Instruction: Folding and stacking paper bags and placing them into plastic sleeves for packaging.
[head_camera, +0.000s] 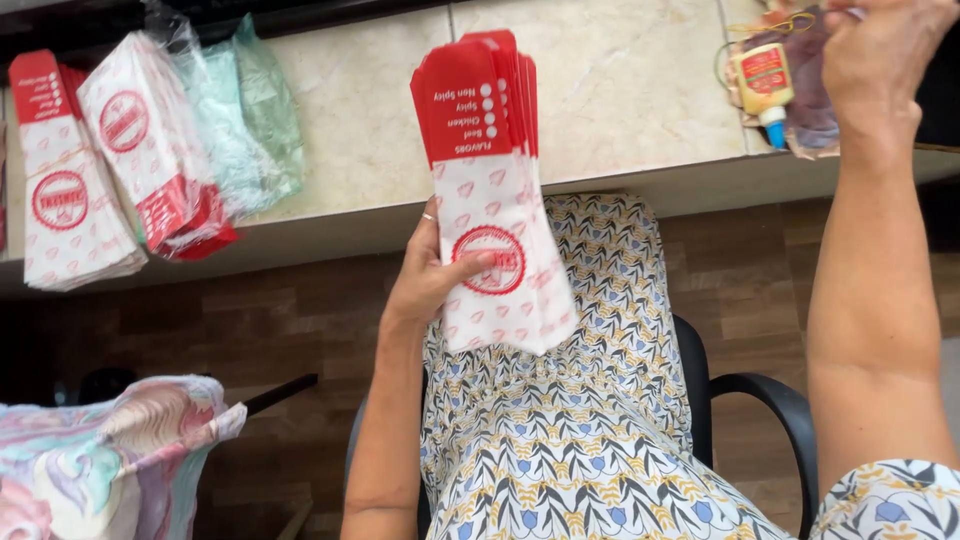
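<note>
Head view: left hand (428, 285) pinches a fanned stack of red-and-white paper bags (495, 190) near its lower end, just below the bench (620, 90); light, floppy, likely slippery. Right hand (880, 50) closes on a glue bottle's pouch (790, 85) on the bench

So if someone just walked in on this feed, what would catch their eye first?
Probably the fanned stack of red-and-white paper bags held up mid-frame in the left hand, above a patterned lap. Next, the right hand raised at top right on the counter by a small glue bottle. More bag bundles lie at far left on the counter.
</note>
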